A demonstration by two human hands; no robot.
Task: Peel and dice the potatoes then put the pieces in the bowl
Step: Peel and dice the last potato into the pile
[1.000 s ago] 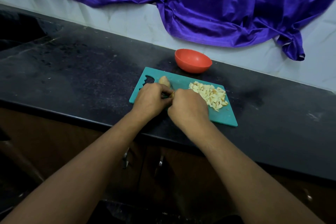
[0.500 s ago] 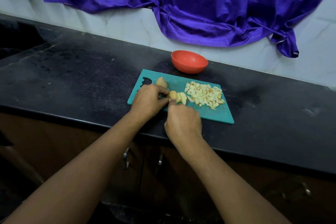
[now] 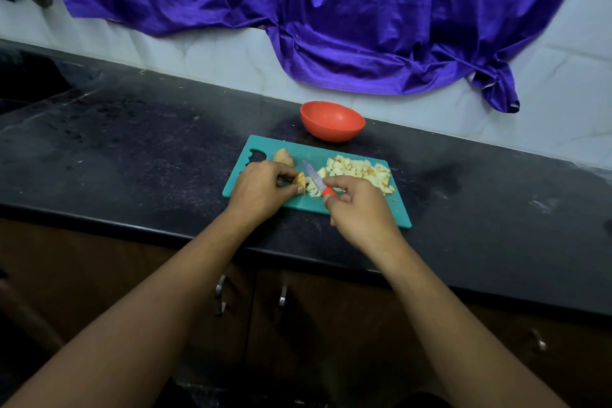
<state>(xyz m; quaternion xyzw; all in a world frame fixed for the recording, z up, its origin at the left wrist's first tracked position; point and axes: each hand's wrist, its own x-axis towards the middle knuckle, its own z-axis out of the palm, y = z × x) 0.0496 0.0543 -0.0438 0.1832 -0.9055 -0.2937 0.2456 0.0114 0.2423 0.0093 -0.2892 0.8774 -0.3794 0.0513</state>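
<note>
Nearest, I see the right hand point(image 3: 361, 209), fingers wrapped round the orange handle of the knife point(image 3: 314, 177). It has drawn back rightward since half a second ago, baring the blade over fresh slices point(image 3: 311, 189). The left hand point(image 3: 261, 190) pinches the potato piece point(image 3: 299, 179) on the cutting board point(image 3: 298, 149). Beyond lie the diced pile point(image 3: 361, 170), a spare potato chunk point(image 3: 283, 157), then the bowl point(image 3: 331, 121) on the surface point(image 3: 132, 159), with no pieces showing inside: dicing continues.
</note>
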